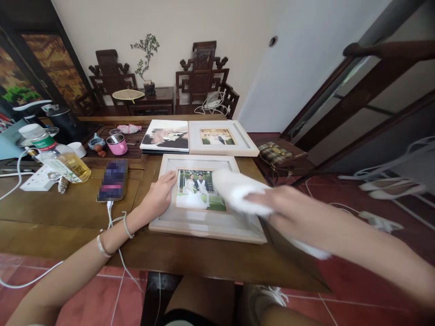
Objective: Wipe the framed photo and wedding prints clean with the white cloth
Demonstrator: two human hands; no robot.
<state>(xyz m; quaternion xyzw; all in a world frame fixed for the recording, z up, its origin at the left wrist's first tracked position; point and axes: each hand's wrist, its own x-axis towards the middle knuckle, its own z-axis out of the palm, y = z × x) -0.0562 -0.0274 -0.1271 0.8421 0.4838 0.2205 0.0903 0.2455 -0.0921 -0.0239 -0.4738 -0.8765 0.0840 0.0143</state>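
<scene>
A pale wooden picture frame [204,226] with a wedding photo lies flat on the wooden table [68,213] in front of me. My left hand [159,195] rests flat on the frame's left border, fingers stretched out, holding it down. My right hand [272,206] is closed on a white cloth [234,188], which lies over the right part of the photo glass. The hand is blurred by motion.
Behind the frame lie a second framed photo [222,138] and a photo album [166,136]. To the left are a phone [113,180] on a white cable, a bottle of yellow liquid [63,165], a pink cup [117,145] and a power strip [39,179]. A stair rail rises at right.
</scene>
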